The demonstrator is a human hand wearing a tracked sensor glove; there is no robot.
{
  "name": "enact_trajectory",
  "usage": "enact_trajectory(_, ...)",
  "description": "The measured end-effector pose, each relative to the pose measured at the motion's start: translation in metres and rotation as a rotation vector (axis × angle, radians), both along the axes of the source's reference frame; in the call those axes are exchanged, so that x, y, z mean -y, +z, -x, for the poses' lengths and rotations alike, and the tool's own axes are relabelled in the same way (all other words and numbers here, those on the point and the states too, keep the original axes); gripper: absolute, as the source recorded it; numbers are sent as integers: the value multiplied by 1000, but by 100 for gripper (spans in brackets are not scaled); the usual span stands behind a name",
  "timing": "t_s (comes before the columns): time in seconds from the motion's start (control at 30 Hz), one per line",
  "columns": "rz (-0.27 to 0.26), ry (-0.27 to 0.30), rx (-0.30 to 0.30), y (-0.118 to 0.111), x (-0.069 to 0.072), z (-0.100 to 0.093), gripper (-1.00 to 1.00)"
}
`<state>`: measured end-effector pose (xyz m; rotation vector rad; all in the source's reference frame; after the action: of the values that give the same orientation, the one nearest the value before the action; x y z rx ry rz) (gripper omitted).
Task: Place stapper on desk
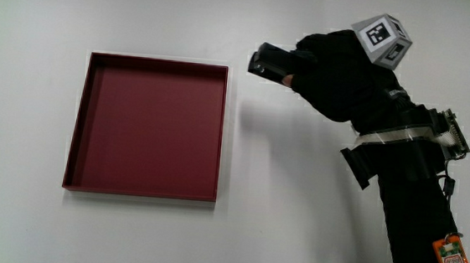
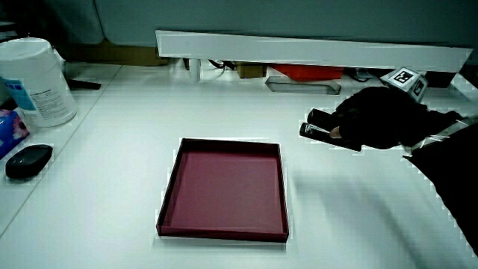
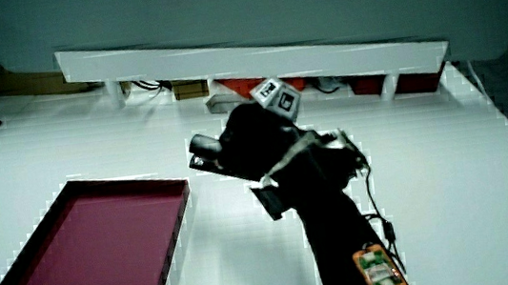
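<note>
The fingers [image 1: 301, 63] are curled tight around the black stapler [image 1: 267, 61], one end poking out, upper middle of the frame. The hand [image 1: 336, 72] carries it above bare white desk [image 1: 283, 160], beside the empty red tray [image 1: 146, 124] and not over it. Looks like mid-carry to me: next it must lower until the stapler rests flat, then let go.
</note>
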<state>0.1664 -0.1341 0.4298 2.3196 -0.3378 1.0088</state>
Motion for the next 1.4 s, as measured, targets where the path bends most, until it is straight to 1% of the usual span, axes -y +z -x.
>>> enact_trajectory(0.03, -65, 34, -65, 0, 0, -3, 0)
enact_trajectory(0.07, -48, 34, -61, 5, 0, -6, 0)
enact_trajectory(0.1, -48, 55, -75, 9, 0, -9, 0)
enact_trajectory(0.13, -41, 63, -78, 13, 0, -12, 0)
enact_trajectory(0.2, -20, 76, -106, 23, 0, -18, 0)
enact_trajectory(0.23, -5, 86, -107, 30, 0, -21, 0)
enact_trajectory(0.27, -2, 91, -111, 34, -1, -23, 0)
enact_trajectory(0.3, 11, 104, -127, 41, -1, -26, 0)
enact_trajectory(0.33, 11, 102, -124, 41, -2, -26, 0)
enact_trajectory(0.37, 17, 103, -147, 48, -2, -28, 0)
enact_trajectory(0.4, 30, 112, -149, 52, -2, -29, 0)
enact_trajectory(0.43, 88, 84, -135, 56, -3, -30, 0)
enact_trajectory(0.47, 42, 112, -150, 57, -4, -30, 0)
enact_trajectory(0.5, 42, 110, -152, 60, -5, -32, 0)
enact_trajectory(0.53, 55, 113, -152, 63, -5, -32, 0)
enact_trajectory(0.57, 124, 99, -137, 68, -5, -35, 0)
enact_trajectory(0.6, 63, 126, -162, 69, -6, -36, 0)
enact_trajectory(0.63, 62, 124, -161, 70, -7, -36, 0)
enact_trajectory(0.67, 133, 107, -147, 76, -7, -37, 0)
enact_trajectory(0.7, 71, 131, -183, 77, -8, -37, 0)
enact_trajectory(0.73, 77, 118, -181, 78, -9, -36, 0)
enact_trajectory(0.77, 74, 138, -162, 81, -9, -38, 0)
enact_trajectory(0.87, 76, 141, -167, 80, -9, -39, 0)
enact_trajectory(0.93, 83, 140, -169, 80, -9, -39, 0)
enact_trajectory(0.97, 149, 114, -141, 83, -9, -40, 0)
enact_trajectory(1.0, 74, 145, -172, 80, -10, -40, -6)
enact_trajectory(1.03, 82, 138, -162, 81, -10, -40, -11)
enact_trajectory(1.07, 80, 140, -169, 85, -10, -42, -17)
enact_trajectory(1.17, 87, 141, -171, 82, -12, -40, -33)
enact_trajectory(1.23, 108, 134, -173, 86, -13, -42, -44)
enact_trajectory(1.27, 112, 125, -154, 80, -15, -41, -50)
enact_trajectory(1.3, 121, 124, -166, 82, -15, -43, -56)
enact_trajectory(1.33, 121, 114, -155, 75, -17, -41, -61)
enact_trajectory(1.4, 104, 76, -161, 57, -21, -33, -72)
